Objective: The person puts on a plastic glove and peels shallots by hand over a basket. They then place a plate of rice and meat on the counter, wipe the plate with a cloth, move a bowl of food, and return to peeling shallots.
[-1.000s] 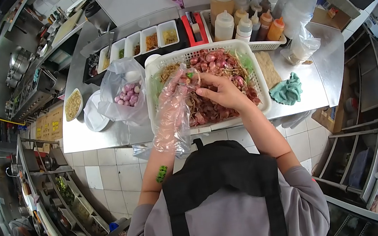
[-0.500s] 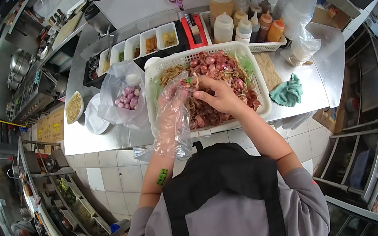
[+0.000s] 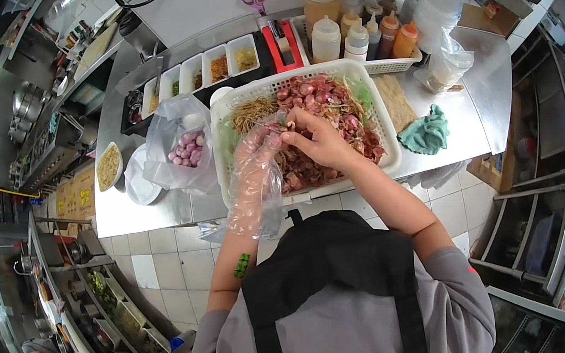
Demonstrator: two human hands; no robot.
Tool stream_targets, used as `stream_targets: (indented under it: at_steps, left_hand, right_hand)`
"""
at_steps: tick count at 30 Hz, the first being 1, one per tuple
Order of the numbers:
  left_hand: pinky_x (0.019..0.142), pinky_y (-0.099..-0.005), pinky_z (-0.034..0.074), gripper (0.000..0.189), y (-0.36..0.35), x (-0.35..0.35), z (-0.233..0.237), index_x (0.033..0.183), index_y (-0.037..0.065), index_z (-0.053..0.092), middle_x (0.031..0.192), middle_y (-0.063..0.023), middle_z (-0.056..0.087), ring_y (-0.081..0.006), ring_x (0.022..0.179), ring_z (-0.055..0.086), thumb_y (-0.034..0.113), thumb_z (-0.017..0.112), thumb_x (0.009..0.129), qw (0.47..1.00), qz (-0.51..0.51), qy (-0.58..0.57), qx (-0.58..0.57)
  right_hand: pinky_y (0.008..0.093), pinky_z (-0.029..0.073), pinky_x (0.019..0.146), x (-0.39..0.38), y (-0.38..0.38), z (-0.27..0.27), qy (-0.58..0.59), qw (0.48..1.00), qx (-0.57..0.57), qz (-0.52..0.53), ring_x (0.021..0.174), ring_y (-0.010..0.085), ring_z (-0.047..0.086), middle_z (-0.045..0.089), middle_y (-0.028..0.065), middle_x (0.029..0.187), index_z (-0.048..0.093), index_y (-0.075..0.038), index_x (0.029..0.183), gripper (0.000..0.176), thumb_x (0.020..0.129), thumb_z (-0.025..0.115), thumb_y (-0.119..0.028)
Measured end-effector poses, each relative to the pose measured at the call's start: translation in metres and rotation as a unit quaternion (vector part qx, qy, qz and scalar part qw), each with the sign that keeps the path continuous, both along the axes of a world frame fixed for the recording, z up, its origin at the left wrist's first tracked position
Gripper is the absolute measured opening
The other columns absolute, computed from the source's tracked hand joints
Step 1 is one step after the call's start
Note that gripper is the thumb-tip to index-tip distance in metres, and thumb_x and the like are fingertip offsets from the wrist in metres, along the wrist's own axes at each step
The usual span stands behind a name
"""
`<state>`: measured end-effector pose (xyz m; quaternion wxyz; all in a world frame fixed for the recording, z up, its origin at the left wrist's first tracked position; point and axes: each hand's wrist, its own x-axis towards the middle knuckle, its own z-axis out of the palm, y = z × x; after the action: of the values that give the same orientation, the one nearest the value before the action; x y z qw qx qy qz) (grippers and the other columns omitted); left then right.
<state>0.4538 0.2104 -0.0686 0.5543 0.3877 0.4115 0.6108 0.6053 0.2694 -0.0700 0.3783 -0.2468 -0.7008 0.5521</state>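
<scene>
2 hands [image 3: 321, 144] over 1 wht bskt [image 3: 386, 128]

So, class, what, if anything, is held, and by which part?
The clear-plastic-gloved left hand and bare right hand seem to pinch something small; what, and by which part, cannot be told.

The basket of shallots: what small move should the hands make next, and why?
Perhaps peel a little with the bare right hand: it meets the gloved left hand over the basket, where loose skins lie; peeled shallots sit in a bag alongside.
</scene>
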Motion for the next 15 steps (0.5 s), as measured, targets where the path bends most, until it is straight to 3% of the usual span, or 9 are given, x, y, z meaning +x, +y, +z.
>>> stream_targets:
  at_steps: [4,6,9,15]
  left_hand:
    - [0.088,-0.0282,0.045,0.035,0.001,0.001,0.001,0.113,-0.002,0.055,0.104,-0.0070,0.058,-0.0136,0.092,0.056,0.015,0.064,0.083,1.000,-0.020,-0.016,0.000]
    - [0.089,-0.0290,0.046,0.036,0.000,0.006,0.007,0.114,-0.003,0.054,0.106,-0.0077,0.057,-0.0132,0.092,0.056,0.015,0.063,0.084,1.000,-0.026,-0.013,-0.003]
    - [0.089,-0.0295,0.046,0.034,-0.003,0.012,0.018,0.115,-0.003,0.053,0.109,-0.0086,0.056,-0.0141,0.095,0.056,0.010,0.062,0.085,0.996,-0.030,-0.077,0.020]
    - [0.089,-0.0292,0.047,0.029,0.001,0.014,0.014,0.110,-0.002,0.055,0.104,-0.0085,0.057,-0.0160,0.096,0.056,0.001,0.060,0.082,0.998,0.037,-0.055,-0.008]
  right_hand:
    - [0.0221,0.042,0.061,0.004,0.002,0.000,0.011,0.995,0.097,-0.034,0.067,0.0059,0.051,0.049,-0.0008,0.075,0.043,-0.006,0.089,0.012,0.090,0.054,-0.010]
    - [0.0208,0.034,0.052,0.012,0.002,0.009,0.085,0.985,-0.142,0.048,0.059,0.0054,0.042,0.047,-0.0017,0.067,0.043,-0.007,0.085,0.015,0.088,0.057,-0.011]
    - [0.0189,0.025,0.044,0.016,0.003,0.014,0.104,0.971,-0.204,0.069,0.052,0.0015,0.035,0.045,-0.0053,0.065,0.041,-0.009,0.083,0.016,0.089,0.056,-0.011]
    - [0.0194,0.026,0.044,0.010,0.000,0.015,0.084,0.980,-0.182,-0.001,0.053,0.0013,0.036,0.047,-0.0046,0.066,0.044,-0.008,0.087,0.014,0.089,0.057,-0.011]
